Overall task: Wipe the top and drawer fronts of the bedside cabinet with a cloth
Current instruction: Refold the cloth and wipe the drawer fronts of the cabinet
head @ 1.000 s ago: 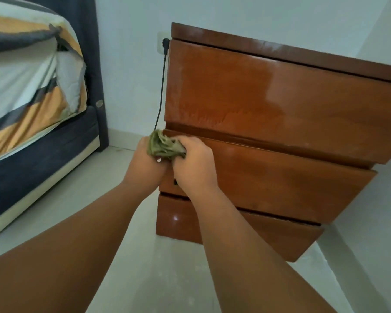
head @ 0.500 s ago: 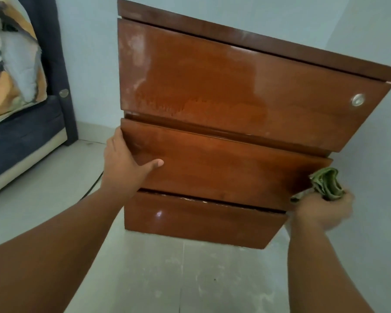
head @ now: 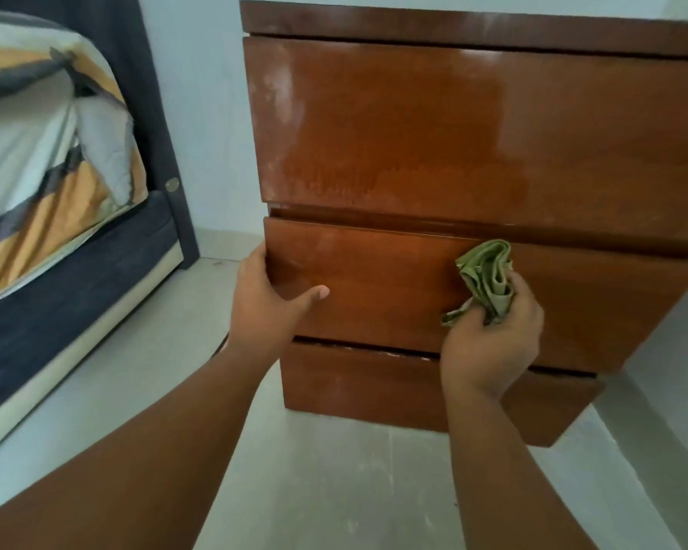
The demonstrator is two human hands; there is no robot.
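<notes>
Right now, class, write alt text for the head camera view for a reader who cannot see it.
A person's right hand presses a crumpled green cloth against the middle drawer front of a glossy brown wooden bedside cabinet, while the left hand grips that drawer's left edge. A bed with striped bedding stands to the left.

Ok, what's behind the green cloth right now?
The middle drawer front; the right hand holds the cloth against it. The wood right behind the cloth is covered, so its state can't be seen.
</notes>
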